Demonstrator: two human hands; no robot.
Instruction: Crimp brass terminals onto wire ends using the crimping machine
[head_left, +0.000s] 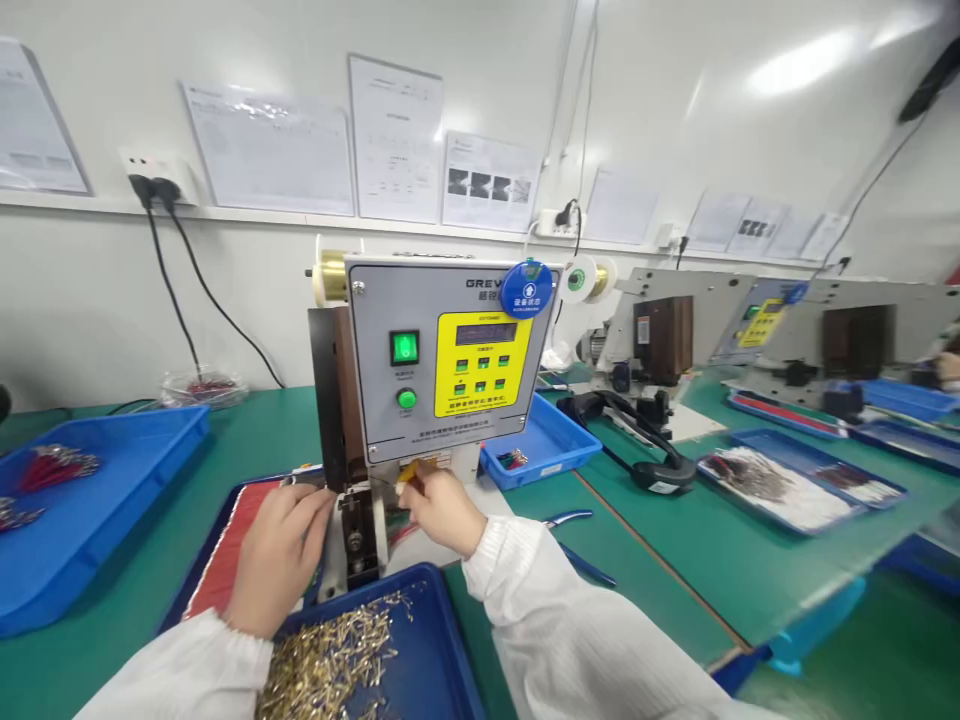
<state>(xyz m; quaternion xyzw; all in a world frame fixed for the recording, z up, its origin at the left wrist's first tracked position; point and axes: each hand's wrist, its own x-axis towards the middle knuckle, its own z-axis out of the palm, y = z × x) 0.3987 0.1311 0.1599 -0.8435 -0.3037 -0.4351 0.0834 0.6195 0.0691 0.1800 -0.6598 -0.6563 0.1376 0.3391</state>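
Observation:
A grey bench machine [390,300] with a yellow control panel [450,395] stands in front of me. At the left side of its black metal tooling [358,535], my left hand [281,555] has its fingers bent and pressed together; what they hold, if anything, is hidden. My right hand [444,508] reaches under the machine's housing from the right, fingers closed in a pinch. A small yellow piece [411,470] shows at its fingertips, too unclear to name. Below both hands is a dark blue tray [439,640] with many small brass-coloured metal pieces [330,650].
Red wires [240,540] lie in a tray under my left forearm. A blue bin [97,500] stands left, another blue tray [555,440] behind right. Blue-handled pliers [589,568] and a black headband device [660,465] lie on the green table [645,580]. More machines stand farther right.

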